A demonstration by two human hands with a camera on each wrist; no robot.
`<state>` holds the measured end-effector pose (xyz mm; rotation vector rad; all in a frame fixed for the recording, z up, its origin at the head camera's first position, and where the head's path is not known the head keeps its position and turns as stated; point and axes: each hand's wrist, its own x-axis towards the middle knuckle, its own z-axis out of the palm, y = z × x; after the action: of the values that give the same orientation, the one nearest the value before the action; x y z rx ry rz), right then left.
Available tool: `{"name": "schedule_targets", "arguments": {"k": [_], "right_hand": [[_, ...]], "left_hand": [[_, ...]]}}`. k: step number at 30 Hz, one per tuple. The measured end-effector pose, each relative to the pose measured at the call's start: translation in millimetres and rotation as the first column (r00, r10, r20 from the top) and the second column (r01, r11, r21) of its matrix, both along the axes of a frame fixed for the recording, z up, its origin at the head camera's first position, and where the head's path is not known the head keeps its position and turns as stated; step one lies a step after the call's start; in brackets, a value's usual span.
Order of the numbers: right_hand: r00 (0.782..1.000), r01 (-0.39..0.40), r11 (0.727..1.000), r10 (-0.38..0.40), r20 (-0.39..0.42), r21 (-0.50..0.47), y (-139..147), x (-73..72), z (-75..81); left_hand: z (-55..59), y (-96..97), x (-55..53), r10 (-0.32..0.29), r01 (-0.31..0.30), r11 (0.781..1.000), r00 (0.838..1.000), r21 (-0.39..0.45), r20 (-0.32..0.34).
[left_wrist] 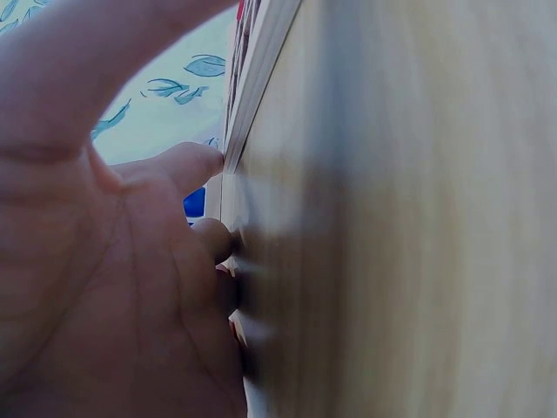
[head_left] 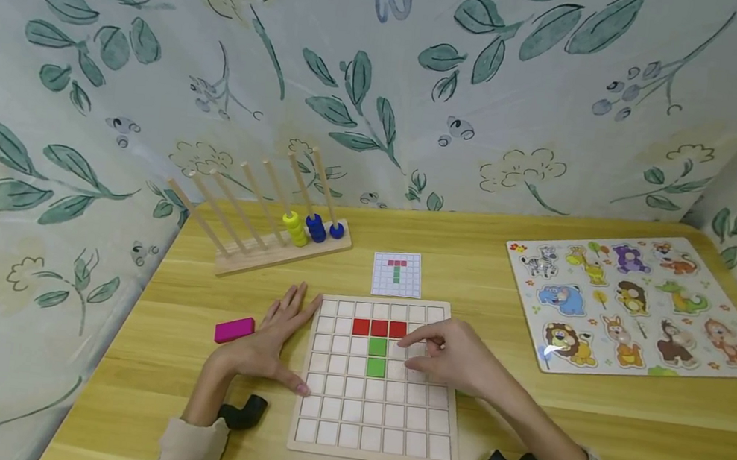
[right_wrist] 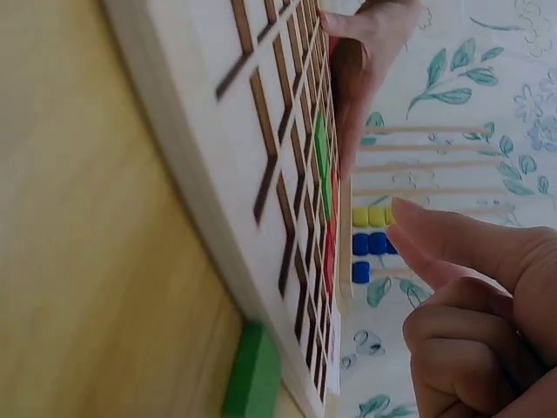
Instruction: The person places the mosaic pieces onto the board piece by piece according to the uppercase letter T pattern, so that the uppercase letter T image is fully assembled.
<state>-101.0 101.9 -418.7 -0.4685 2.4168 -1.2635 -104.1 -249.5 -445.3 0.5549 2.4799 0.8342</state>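
A wooden grid board (head_left: 372, 456) lies in front of me, with three red tiles (head_left: 379, 328) side by side in its second row. Below the middle one, two green tiles (head_left: 376, 367) fill a column. My left hand (head_left: 265, 343) is spread flat at the board's left side, thumb and index fingertips at its edge. Over the right part of the grid, my right hand (head_left: 453, 355) has thumb and index finger apart with nothing between them, its other fingers curled in. A green block (right_wrist: 252, 370) lies against the board's right side in the right wrist view; the hand hides it from the head view.
A pattern card (head_left: 396, 290) lies behind the board. Back left stands a wooden peg rack (head_left: 237, 265) with yellow beads (head_left: 294, 230) and blue beads (head_left: 316, 229). A magenta block (head_left: 234, 330) is beside my left hand. An animal puzzle (head_left: 531, 307) occupies the right.
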Motion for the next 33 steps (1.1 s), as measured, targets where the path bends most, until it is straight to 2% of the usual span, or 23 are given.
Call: {"name": "schedule_targets", "arguments": {"k": [5, 10, 13, 20, 27, 33], "right_hand": [[0.998, 0.050, 0.998, -0.050, -0.030, 0.021, 46, 0.0, 0.8], [0.997, 0.076, 0.996, -0.077, 0.021, 0.037, 83, 4.6, -5.4], [0.996, 0.056, 0.998, -0.057, 0.062, 0.020, 96, 7.5, -10.6], [0.987, 0.008, 1.000, -0.004, 0.158, -0.026, 102, 10.7, -19.7], [0.983, -0.039, 0.996, 0.053, 0.177, -0.083, 97, 11.6, -26.4], [0.985, -0.049, 0.991, 0.068, 0.156, -0.122, 93, 12.0, -30.8]], "left_hand": [[-1.2, -0.6, 0.2, -0.003, 0.003, 1.000, 1.000, -0.002, -0.005], [-2.2, -0.9, 0.5, -0.003, 0.002, 1.000, 1.000, -0.004, -0.005], [-2.2, -0.5, 0.6, 0.001, -0.001, 1.000, 1.000, -0.001, 0.000], [-1.4, 0.0, 0.8, -0.007, 0.007, 1.000, 1.000, 0.009, -0.004], [-1.8, -0.4, 0.7, -0.015, 0.015, 1.000, 1.000, 0.009, -0.007], [-3.3, -1.2, -0.1, -0.015, 0.015, 1.000, 1.000, 0.003, -0.013]]}}
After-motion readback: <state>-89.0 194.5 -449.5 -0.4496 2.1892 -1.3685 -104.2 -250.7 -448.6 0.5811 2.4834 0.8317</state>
